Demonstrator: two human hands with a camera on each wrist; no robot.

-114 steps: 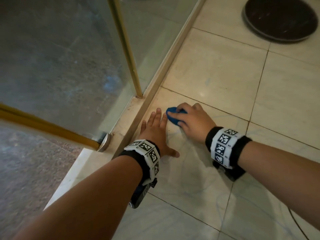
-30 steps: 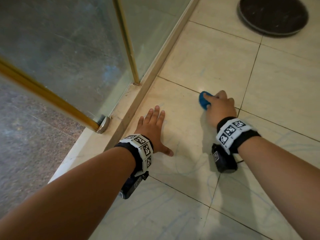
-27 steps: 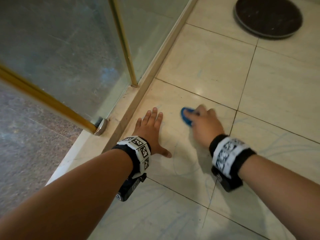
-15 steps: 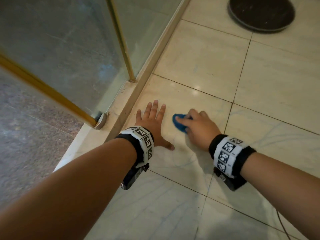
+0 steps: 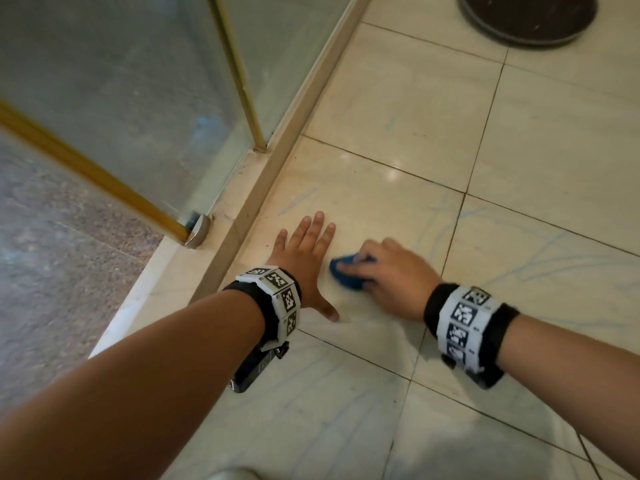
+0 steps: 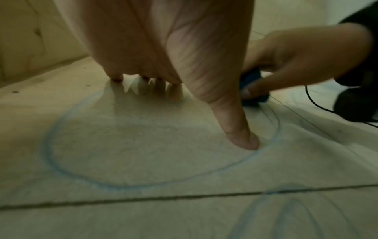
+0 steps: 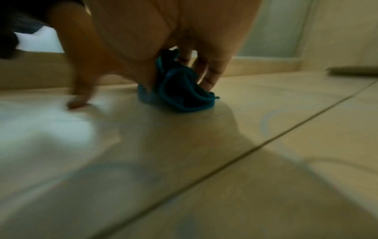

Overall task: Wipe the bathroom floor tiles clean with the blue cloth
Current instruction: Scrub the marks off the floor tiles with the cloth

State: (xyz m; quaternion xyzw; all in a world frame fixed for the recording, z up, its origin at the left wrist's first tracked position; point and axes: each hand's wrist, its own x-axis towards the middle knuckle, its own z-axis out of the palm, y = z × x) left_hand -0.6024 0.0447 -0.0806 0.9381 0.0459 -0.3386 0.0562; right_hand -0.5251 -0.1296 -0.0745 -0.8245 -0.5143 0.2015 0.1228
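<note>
My right hand point(image 5: 384, 273) presses a bunched blue cloth point(image 5: 346, 276) onto a beige floor tile point(image 5: 374, 202), fingers curled over it. From the right wrist the blue cloth point(image 7: 180, 92) sits crumpled under the fingers point(image 7: 210, 74), touching the floor. My left hand point(image 5: 306, 252) lies flat on the same tile just left of the cloth, fingers straight and spread. The left wrist view has the left thumb point(image 6: 237, 127) planted on the tile inside a faint blue ring mark point(image 6: 49, 145), with the cloth point(image 6: 251, 87) and right hand point(image 6: 296, 53) beyond it.
A glass shower door point(image 5: 121, 98) with a gold frame point(image 5: 242, 74) stands to the left above a raised beige sill point(image 5: 277, 147). A dark round object point(image 5: 526, 19) lies on the tiles at the far right. Faint blue streaks point(image 5: 540, 258) cross the tiles to the right.
My right hand has slid the cloth back and forth, out toward the tile joint and then back in beside my left hand. The left hand stayed planted.
</note>
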